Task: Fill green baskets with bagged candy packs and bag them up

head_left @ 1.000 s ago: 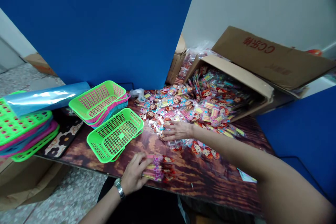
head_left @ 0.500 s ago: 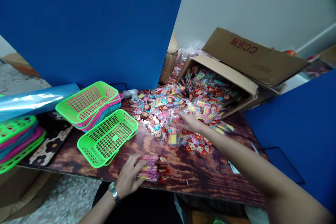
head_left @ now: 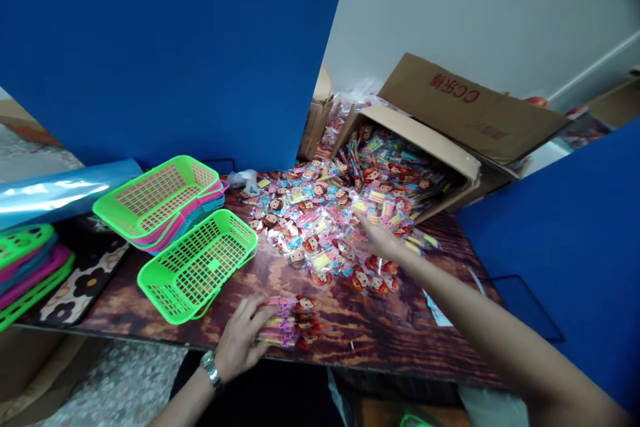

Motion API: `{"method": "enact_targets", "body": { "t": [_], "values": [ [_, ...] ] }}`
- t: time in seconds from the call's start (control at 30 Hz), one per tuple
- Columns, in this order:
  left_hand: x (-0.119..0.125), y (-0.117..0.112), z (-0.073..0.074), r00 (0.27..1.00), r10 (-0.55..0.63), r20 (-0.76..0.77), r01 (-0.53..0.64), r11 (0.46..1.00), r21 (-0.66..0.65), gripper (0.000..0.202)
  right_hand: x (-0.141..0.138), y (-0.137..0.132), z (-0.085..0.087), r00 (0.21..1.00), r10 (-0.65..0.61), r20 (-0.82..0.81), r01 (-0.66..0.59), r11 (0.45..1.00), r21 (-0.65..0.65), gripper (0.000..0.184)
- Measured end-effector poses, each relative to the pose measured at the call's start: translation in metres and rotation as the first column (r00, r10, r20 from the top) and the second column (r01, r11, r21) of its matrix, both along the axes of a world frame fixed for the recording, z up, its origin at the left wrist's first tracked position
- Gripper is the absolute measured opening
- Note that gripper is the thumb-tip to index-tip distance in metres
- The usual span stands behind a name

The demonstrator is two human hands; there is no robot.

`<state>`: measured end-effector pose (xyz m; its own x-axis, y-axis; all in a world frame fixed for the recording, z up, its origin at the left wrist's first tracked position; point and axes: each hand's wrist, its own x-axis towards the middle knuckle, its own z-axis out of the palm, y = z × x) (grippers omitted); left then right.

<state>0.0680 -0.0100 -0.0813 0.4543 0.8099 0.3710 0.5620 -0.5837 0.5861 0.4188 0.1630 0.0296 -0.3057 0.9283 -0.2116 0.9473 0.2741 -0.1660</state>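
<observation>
In the head view, my left hand (head_left: 245,333) is closed on a row of small candy stick packets (head_left: 285,321), pink and yellow with doll-head tops, near the table's front edge. The doll heads point to the right. My right hand (head_left: 375,239) reaches into a spread pile of similar packets (head_left: 315,213) in clear wrappers. Its fingers are apart over the pile's right side, and the fingertips partly blend into the wrappers. Left of the pile stands a single green plastic basket (head_left: 200,265), with nothing in it.
A cardboard box (head_left: 425,140) lies tipped with packets spilling from its mouth. Nested green, pink and blue baskets (head_left: 160,200) stand behind the single basket. More baskets (head_left: 30,273) sit at far left, beside a shiny blue roll (head_left: 65,187). Blue panels (head_left: 175,47) border the table (head_left: 390,340).
My right hand has drawn back to the right across the pile, and a packet near it has shifted. My left hand stays on its row. The view has moved slightly.
</observation>
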Motion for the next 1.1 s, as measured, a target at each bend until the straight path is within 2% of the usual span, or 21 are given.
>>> {"method": "enact_targets", "body": {
  "t": [0.07,0.13,0.2,0.27,0.37,0.43,0.53,0.6,0.67,0.77,0.9,0.97,1.1],
  "values": [
    [0.000,0.000,0.000,1.000,-0.004,-0.009,0.004,1.000,0.004,0.049,-0.005,0.005,0.011,0.992,0.125,0.023,-0.124,0.992,-0.037,0.034],
    [-0.001,0.001,0.001,1.000,-0.001,-0.014,0.001,1.000,0.013,0.049,-0.018,0.006,0.011,0.947,0.320,0.005,-0.316,0.939,-0.137,0.025],
    [-0.001,0.001,0.002,1.000,0.004,-0.019,-0.004,1.000,0.020,0.048,-0.037,0.000,0.000,0.868,0.496,-0.012,-0.490,0.854,-0.174,0.019],
    [-0.001,0.001,0.002,1.000,0.007,-0.019,-0.007,1.000,0.021,0.046,-0.053,-0.010,-0.017,0.809,0.586,0.045,-0.580,0.809,-0.094,0.015],
    [-0.001,0.000,0.001,1.000,-0.002,-0.015,0.002,1.000,0.008,0.043,-0.061,-0.032,-0.040,0.788,0.581,0.206,-0.597,0.802,0.023,0.014],
    [-0.002,0.000,-0.002,1.000,-0.003,-0.016,0.003,1.000,0.000,0.042,-0.056,-0.048,-0.048,0.784,0.561,0.266,-0.594,0.802,0.058,0.016],
    [-0.003,0.000,-0.006,1.000,-0.004,-0.025,0.004,1.000,0.002,0.042,-0.044,-0.064,-0.047,0.805,0.551,0.220,-0.577,0.813,0.077,0.021],
    [-0.004,0.001,-0.009,0.999,-0.010,-0.031,0.010,1.000,0.006,0.043,-0.038,-0.063,-0.041,0.875,0.469,0.124,-0.478,0.877,0.058,0.018],
    [-0.005,0.001,-0.011,0.999,-0.014,-0.036,0.014,1.000,0.005,0.043,-0.035,-0.050,-0.033,0.944,0.328,0.040,-0.329,0.944,0.026,0.015],
    [-0.005,0.001,-0.011,0.999,-0.011,-0.044,0.011,1.000,0.002,0.044,-0.038,-0.014,-0.026,0.976,0.219,0.000,-0.219,0.975,0.030,0.021],
    [-0.004,0.000,-0.008,0.999,-0.011,-0.047,0.011,1.000,-0.005,0.044,-0.060,0.037,-0.031,0.947,0.321,-0.010,-0.320,0.946,0.048,0.017],
    [-0.003,0.000,-0.006,0.999,-0.011,-0.044,0.010,1.000,-0.016,0.044,-0.076,0.053,-0.037,0.924,0.383,-0.003,-0.383,0.923,0.037,0.017],
    [-0.001,-0.001,-0.004,0.999,0.006,-0.036,-0.007,1.000,-0.029,0.045,-0.101,0.053,-0.042,0.869,0.495,0.020,-0.494,0.869,-0.016,0.020]
  ]
}}
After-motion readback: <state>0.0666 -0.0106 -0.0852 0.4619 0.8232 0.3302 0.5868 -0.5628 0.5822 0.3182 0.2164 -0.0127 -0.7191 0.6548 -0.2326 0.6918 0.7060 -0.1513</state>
